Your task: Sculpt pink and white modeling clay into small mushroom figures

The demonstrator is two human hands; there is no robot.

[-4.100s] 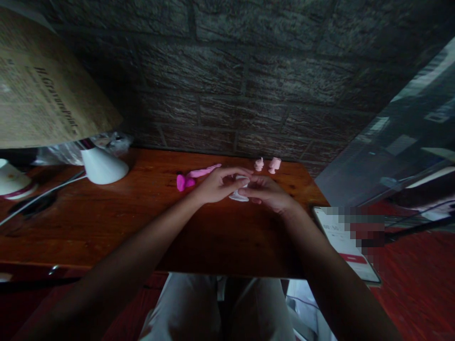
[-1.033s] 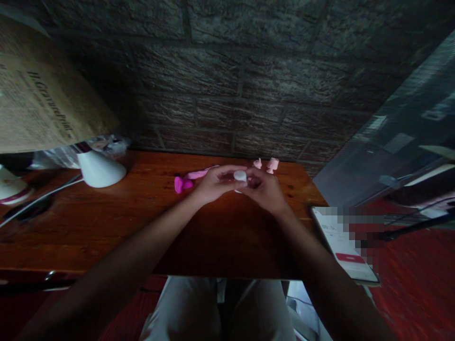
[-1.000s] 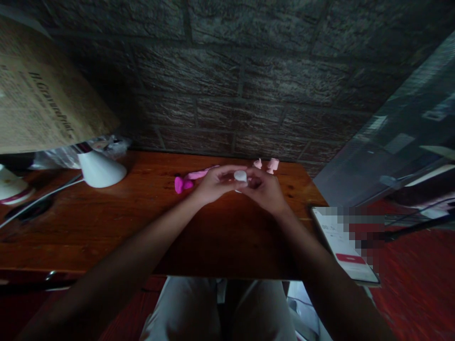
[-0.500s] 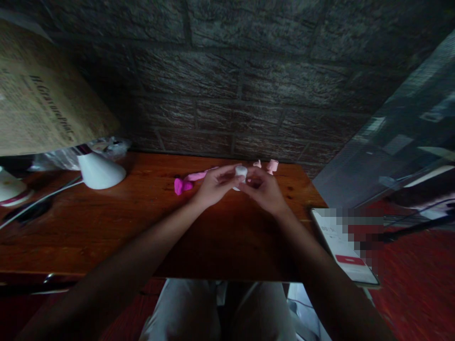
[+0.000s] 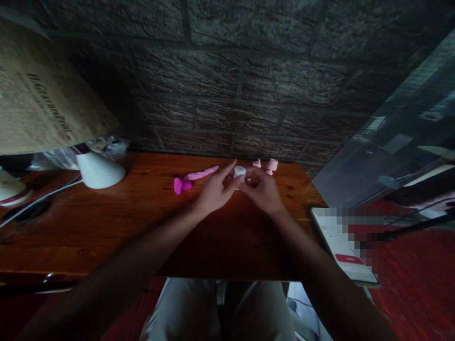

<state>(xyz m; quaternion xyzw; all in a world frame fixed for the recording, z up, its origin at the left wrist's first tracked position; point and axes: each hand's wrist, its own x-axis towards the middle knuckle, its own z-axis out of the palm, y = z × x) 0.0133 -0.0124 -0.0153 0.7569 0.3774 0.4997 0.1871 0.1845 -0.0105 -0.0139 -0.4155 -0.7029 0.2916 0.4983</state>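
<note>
Touching one white piece [image 5: 240, 171], two hands [image 5: 214, 192] [image 5: 262, 188]

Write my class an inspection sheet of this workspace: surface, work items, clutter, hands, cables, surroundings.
Surface: glossy brown wooden table.
Work items: white piece, in hand; magenta piece and pink strip; pale pink pieces near the brick wall.
Clutter: clear plastic behind the lamp base; cup, partly cut off; phone at right edge.
Hands: left hand, thumb at the white piece, forefinger raised; right hand gripping it.
Cables: white cable running to the lamp base.
Surroundings: dark wall, red floor.
</note>
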